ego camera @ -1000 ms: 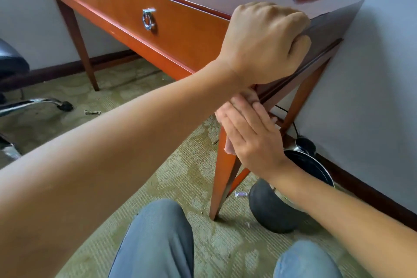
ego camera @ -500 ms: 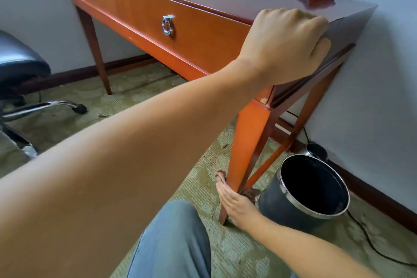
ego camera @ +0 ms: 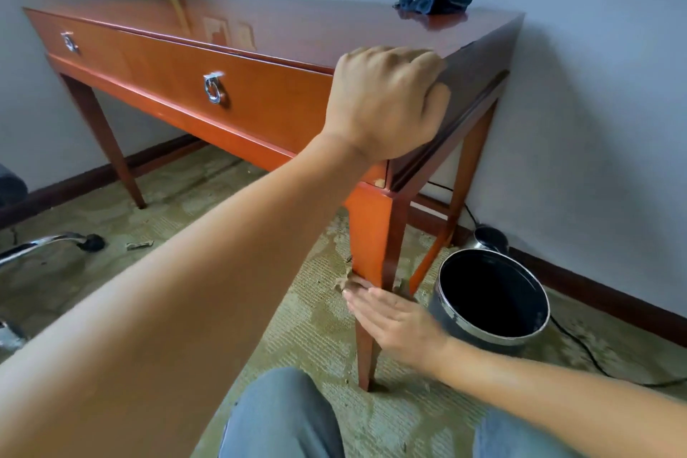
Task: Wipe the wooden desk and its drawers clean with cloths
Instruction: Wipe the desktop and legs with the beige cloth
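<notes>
The glossy wooden desk [ego camera: 260, 30] stands against the wall, its long drawer front [ego camera: 260, 100] carrying two ring handles [ego camera: 213, 87]. My left hand [ego camera: 386, 100] grips the desk's near right corner, fingers curled over the top edge. My right hand [ego camera: 397, 323] wraps a small tan cloth [ego camera: 351, 283] around the front right leg [ego camera: 371, 234], about two thirds of the way down; most of the cloth is hidden by the fingers and the leg. A dark blue cloth [ego camera: 433, 1] lies crumpled on the desktop's far right corner, away from both hands.
A black waste bin [ego camera: 490, 299] with a metal rim stands just right of the leg, close to my right wrist. A cable [ego camera: 580, 346] trails along the carpet by the wall. An office chair's chrome base [ego camera: 48, 242] sits at left. My knees [ego camera: 282, 416] are at the bottom.
My right hand slid with the cloth from the top of the leg down to its foot, then back up to the lower part. My left hand kept its grip on the corner.
</notes>
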The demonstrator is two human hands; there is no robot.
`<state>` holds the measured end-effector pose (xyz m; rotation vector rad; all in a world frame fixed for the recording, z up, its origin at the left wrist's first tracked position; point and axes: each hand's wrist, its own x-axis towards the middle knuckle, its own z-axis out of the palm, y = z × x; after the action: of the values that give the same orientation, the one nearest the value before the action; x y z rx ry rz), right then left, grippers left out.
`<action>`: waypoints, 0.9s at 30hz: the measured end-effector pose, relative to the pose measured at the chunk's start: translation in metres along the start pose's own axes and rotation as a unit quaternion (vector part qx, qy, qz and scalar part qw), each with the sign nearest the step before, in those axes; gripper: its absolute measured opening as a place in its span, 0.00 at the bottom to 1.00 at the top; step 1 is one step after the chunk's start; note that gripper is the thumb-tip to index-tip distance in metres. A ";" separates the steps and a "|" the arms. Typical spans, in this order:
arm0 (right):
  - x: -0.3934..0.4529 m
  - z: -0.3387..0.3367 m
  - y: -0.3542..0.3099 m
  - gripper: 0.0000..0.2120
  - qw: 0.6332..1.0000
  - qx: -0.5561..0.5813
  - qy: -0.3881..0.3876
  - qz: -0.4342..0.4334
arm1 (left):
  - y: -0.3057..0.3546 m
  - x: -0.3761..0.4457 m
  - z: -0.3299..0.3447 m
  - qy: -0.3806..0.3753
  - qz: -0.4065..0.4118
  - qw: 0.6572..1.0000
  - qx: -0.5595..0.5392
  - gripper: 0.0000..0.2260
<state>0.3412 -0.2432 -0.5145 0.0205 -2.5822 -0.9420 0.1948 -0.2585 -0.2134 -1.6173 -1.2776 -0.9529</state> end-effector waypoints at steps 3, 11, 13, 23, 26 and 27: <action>0.021 -0.062 0.037 0.15 0.974 0.092 0.173 0.115 | 0.002 0.002 -0.002 -0.023 -0.018 0.999 0.015 0.13; 0.066 -0.119 0.100 0.13 0.611 0.320 0.387 0.612 | -0.002 0.001 -0.004 -0.004 0.005 1.000 0.014 0.11; 0.090 -0.107 0.114 0.15 0.492 0.427 0.383 0.655 | 0.000 0.000 -0.006 0.010 0.012 1.000 0.006 0.11; 0.120 -0.122 0.054 0.36 0.622 0.515 0.319 0.496 | 0.003 0.000 -0.008 0.023 0.012 1.000 -0.006 0.13; 0.120 -0.094 0.099 0.40 0.549 0.556 0.319 0.536 | 0.005 0.001 -0.010 0.013 0.015 1.000 -0.007 0.14; 0.119 -0.088 0.114 0.40 0.526 0.568 0.312 0.550 | 0.006 0.002 -0.011 0.007 0.013 1.000 -0.009 0.14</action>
<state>0.2766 -0.2261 -0.3401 -0.6741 -1.4510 1.0713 0.2006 -0.2682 -0.2084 -1.6340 -1.2407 -0.9598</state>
